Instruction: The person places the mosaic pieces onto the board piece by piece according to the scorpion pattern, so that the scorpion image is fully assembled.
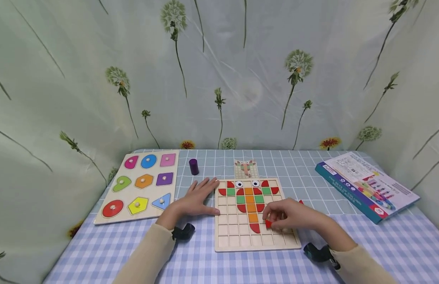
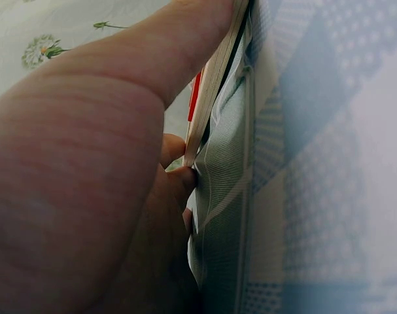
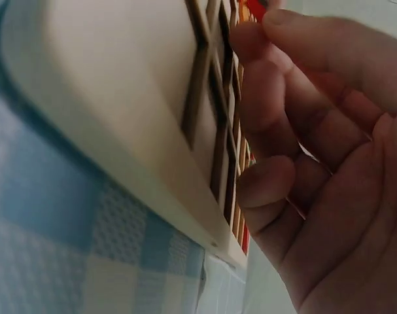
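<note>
A wooden grid board (image 1: 237,240) lies on the table, with red, green and orange pieces and two eye pieces set in its cells. My right hand (image 1: 294,214) is over the board's right part and pinches a small red puzzle piece (image 1: 268,224) between thumb and fingertips. The right wrist view shows only a bit of that red piece (image 3: 256,8), so its full shape is hidden. My left hand (image 1: 196,199) rests with spread fingers at the board's left side, its thumb touching the edge. Behind the board lies a small pattern card (image 1: 245,169) showing a similar figure.
At the left lies a knob puzzle (image 1: 135,193) with several coloured shapes. A purple cylinder (image 1: 193,167) stands behind my left hand. A boxed toy set (image 1: 368,185) lies at the right. Another red piece (image 1: 301,202) shows partly behind my right hand.
</note>
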Tool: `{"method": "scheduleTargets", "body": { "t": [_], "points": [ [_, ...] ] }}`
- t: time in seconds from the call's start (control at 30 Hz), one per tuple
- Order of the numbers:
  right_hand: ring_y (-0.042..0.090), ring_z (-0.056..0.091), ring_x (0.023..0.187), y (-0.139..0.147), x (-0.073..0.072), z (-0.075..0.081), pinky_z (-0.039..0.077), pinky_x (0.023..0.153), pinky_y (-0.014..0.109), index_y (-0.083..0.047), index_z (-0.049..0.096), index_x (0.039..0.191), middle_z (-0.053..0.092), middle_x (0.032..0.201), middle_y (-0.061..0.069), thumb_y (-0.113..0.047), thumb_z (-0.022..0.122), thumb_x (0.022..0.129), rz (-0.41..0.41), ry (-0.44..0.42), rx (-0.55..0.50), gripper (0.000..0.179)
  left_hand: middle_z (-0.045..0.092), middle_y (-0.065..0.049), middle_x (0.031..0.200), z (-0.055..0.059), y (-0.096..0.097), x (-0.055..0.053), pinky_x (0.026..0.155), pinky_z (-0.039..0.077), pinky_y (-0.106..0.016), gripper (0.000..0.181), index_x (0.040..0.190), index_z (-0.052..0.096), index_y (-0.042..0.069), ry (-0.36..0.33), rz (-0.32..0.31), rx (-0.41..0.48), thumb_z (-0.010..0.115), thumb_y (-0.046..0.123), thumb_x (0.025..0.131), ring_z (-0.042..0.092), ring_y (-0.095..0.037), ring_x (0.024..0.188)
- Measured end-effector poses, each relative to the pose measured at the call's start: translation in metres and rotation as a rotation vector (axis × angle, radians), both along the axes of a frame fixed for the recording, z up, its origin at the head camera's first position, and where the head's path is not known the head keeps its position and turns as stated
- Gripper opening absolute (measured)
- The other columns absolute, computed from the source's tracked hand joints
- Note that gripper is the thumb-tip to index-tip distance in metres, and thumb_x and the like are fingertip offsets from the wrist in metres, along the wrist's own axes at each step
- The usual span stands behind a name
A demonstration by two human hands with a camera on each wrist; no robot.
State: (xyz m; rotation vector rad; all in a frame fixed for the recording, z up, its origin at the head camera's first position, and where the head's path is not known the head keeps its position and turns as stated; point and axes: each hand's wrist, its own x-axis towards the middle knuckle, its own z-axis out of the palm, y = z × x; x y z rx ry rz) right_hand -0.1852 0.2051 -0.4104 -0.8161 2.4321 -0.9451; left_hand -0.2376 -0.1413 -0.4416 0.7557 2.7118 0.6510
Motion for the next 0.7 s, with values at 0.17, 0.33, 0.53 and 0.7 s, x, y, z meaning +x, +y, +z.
{"method": "scheduleTargets", "body": {
  "t": [0.17,0.33,0.53,0.7],
  "points": [
    [0.003,0.056,0.068,-0.0027,0.0009,-0.0027,0.05,0.063,0.019,-0.023,0.07,0.1,0.064,0.077,-0.01,-0.016,0.077,0.087,0.023,-0.011,-0.009,0.017,0.013,0.003,0.17,0.0002,-0.0011,-0.001,0.126,-0.005,-0.056,0.102,0.161,0.02,0.023,-0.01,-0.003,-0.019,0.072,0.06,0.083,0.002,-0.025,0.159],
    [0.002,0.053,0.067,-0.0061,0.0019,-0.0069,0.046,0.061,0.017,-0.026,0.069,0.096,0.059,0.074,-0.012,-0.023,0.079,0.086,0.028,0.01,-0.003,0.015,0.014,0.001,0.17,0.0002,-0.0006,-0.002,0.126,-0.005,-0.057,0.102,0.161,0.021,0.021,-0.002,-0.002,-0.01,0.073,0.059,0.082,0.003,-0.026,0.159],
    [0.002,0.052,0.066,-0.0081,0.0022,-0.0096,0.044,0.06,0.017,-0.027,0.068,0.093,0.056,0.072,-0.011,-0.026,0.082,0.083,0.037,0.035,0.005,0.017,0.015,0.0,0.17,0.0009,-0.0001,-0.0021,0.126,-0.004,-0.058,0.102,0.161,0.021,0.02,0.0,-0.011,-0.001,0.073,0.059,0.082,0.004,-0.028,0.159],
    [0.002,0.052,0.066,-0.009,0.0029,-0.0098,0.044,0.06,0.017,-0.029,0.069,0.093,0.057,0.072,-0.011,-0.028,0.084,0.081,0.025,0.005,0.021,0.019,0.015,0.001,0.17,-0.0005,-0.0006,-0.0017,0.126,-0.004,-0.057,0.102,0.161,0.021,0.021,-0.009,-0.002,-0.009,0.073,0.059,0.082,0.004,-0.027,0.159]
  ]
}}
